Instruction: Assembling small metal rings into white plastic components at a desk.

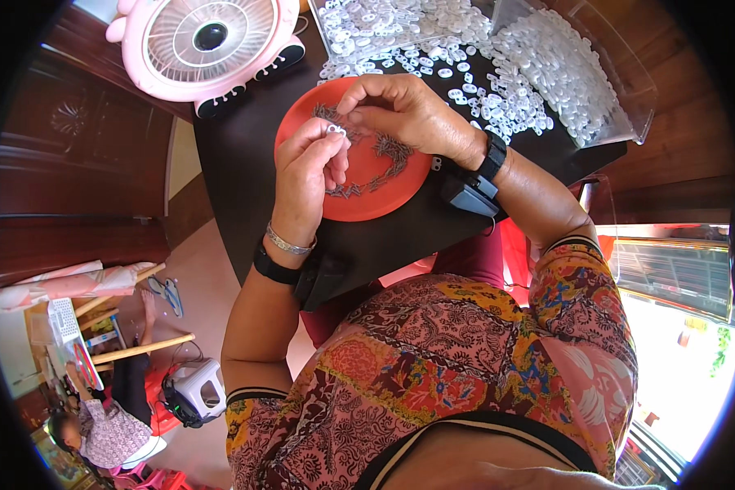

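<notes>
Between the thumb and fingertips of my left hand (pixel 305 167) is a small white plastic piece (pixel 336 130) with holes in it. My right hand (pixel 408 117) is closed in a pinch just beside that piece; whatever its fingertips grip is too small or hidden to make out. Both hands are over a round orange-red plate (pixel 371 211). Grey screws (pixel 394 157) lie scattered across the plate, partly covered by my hands.
Loose white plastic pieces (pixel 506 110) spread over the dark table (pixel 237 163) beyond the plate. A clear bin (pixel 645 102) of them stands at the far right. A pink fan (pixel 212 37) stands far left. Another person (pixel 114 425) sits at lower left.
</notes>
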A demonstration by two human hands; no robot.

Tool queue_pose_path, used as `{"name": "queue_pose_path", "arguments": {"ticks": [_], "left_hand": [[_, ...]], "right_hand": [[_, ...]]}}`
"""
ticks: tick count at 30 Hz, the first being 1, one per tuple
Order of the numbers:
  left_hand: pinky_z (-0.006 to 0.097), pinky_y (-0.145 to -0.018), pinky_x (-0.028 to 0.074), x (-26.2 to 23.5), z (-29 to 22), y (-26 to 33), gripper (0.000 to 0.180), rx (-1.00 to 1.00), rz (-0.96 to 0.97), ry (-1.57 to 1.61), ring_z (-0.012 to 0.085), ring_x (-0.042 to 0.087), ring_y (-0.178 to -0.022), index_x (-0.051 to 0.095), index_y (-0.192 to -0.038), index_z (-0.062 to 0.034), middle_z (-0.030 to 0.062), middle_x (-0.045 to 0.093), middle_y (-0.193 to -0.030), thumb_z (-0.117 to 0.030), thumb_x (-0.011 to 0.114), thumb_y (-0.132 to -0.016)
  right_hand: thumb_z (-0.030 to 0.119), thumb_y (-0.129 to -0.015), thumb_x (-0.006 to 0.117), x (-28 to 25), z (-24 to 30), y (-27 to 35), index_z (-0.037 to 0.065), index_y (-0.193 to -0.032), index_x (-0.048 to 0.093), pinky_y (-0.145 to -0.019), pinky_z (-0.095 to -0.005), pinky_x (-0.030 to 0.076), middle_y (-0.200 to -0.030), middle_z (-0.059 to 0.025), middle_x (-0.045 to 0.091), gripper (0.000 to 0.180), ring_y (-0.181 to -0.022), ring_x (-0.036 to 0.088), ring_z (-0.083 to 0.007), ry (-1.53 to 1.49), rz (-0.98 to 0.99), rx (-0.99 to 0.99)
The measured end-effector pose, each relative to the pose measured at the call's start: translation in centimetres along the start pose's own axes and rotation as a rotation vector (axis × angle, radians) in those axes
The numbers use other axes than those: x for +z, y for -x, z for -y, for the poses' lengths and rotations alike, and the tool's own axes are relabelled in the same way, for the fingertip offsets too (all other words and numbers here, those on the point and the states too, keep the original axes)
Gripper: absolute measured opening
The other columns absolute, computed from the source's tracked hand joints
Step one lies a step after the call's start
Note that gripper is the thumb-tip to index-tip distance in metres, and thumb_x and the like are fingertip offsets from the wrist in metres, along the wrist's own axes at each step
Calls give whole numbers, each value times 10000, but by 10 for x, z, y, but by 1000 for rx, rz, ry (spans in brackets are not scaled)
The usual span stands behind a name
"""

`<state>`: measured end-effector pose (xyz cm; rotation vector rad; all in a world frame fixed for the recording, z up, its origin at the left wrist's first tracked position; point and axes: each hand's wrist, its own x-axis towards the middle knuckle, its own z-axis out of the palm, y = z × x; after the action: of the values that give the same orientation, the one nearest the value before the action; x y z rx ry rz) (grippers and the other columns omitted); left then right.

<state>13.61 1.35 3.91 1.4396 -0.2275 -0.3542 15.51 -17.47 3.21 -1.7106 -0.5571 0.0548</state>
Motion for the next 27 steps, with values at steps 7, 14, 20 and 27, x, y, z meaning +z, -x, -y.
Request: {"name": "queue_pose_path", "arguments": {"ticks": [7, 14, 20, 27], "left_hand": [[185, -453, 331, 0, 1, 0, 166, -10, -3, -9, 58, 463, -503, 577, -791, -48, -7, 532, -617, -176, 515, -876], [183, -459, 331, 2, 3, 2, 180, 6, -11, -10, 59, 467, -512, 578, -795, -45, -5, 537, -632, -180, 504, -889], [184, -457, 332, 5, 2, 2, 197, -13, -26, 6, 60, 471, -514, 580, -794, -40, 1, 544, -634, -183, 495, -900], [198, -494, 366, 1, 5, 1, 195, 9, 8, 71, 82, 516, -558, 601, -819, -30, 24, 581, -688, -176, 496, -898]], "right_hand": [[-10, -902, 568, 3, 2, -1, -2, -1003, 611, -776, -245, 523, -907, -58, 659, 111, -856, 630, -108, -354, -39, -15], [-17, -889, 584, 7, 4, 0, 13, -971, 638, -791, -249, 526, -902, -50, 666, 102, -871, 637, -112, -374, -40, -33], [-24, -872, 609, 10, 3, 2, 17, -955, 644, -790, -234, 515, -886, -28, 658, 98, -857, 627, -91, -193, -79, -73], [-20, -875, 608, 10, 6, 4, 17, -953, 643, -789, -224, 508, -886, -16, 651, 94, -860, 619, -83, -273, -74, -86]]}}
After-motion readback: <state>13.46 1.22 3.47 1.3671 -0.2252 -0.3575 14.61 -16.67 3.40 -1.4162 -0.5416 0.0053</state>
